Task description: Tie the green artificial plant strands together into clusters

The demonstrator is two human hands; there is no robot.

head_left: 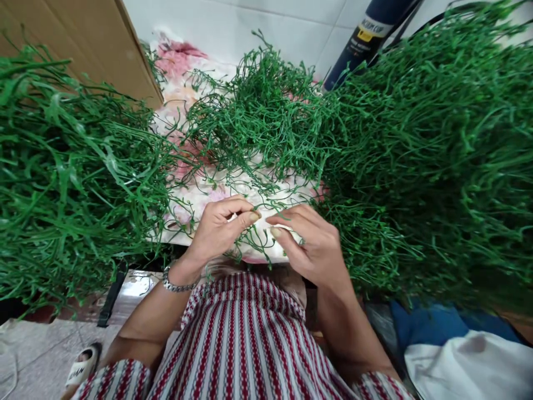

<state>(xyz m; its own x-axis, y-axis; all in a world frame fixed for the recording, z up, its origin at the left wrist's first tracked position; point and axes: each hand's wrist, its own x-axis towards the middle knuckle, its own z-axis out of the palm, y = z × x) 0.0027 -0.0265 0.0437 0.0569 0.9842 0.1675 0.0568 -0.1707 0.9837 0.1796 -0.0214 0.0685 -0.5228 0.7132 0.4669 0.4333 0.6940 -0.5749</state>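
My left hand (225,228) is over the front part of a floral cloth (183,194), thumb and forefinger pinched together. A thin green strand meets its fingertips, but what the pinch holds is too small to make out. Just to its right, my right hand (312,241) is curled, with a small gap between thumb and forefinger. One bit of green strand lies across its forefinger. Beneath and between both hands, loose green plastic stems (260,239) with small knobbed ends are scattered on the cloth.
Tangled green heaps rise at left (75,166), right (449,166) and beyond the hands (270,111). A cardboard box (83,44) stands back left. A dark blue cylinder (360,41) leans against the tiled wall (270,30). White fabric (470,364) lies at lower right.
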